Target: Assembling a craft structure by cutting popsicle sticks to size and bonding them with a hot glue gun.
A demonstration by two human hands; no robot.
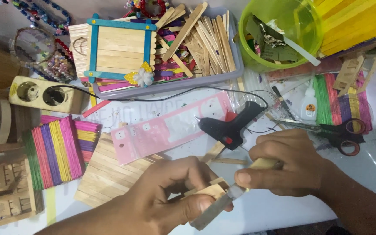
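Note:
My left hand (170, 198) grips a small piece built of plain wooden craft sticks (212, 191) near the bottom middle of the head view. My right hand (283, 163) holds a cutter knife with a pale handle (264, 164), and its blade (236, 191) rests against the wooden piece. A black hot glue gun (229, 124) lies on the table just beyond both hands, its cord trailing to a beige power strip (44, 93).
A grey tray (236, 65) holds plain and coloured craft sticks and a blue-edged stick panel (120, 48). A green plastic bowl (279, 32), glue bottle (310, 104), scissors (334, 130), pink packet (170, 128), coloured stick bundles (55, 152) and a stick mat (107, 174) surround the hands.

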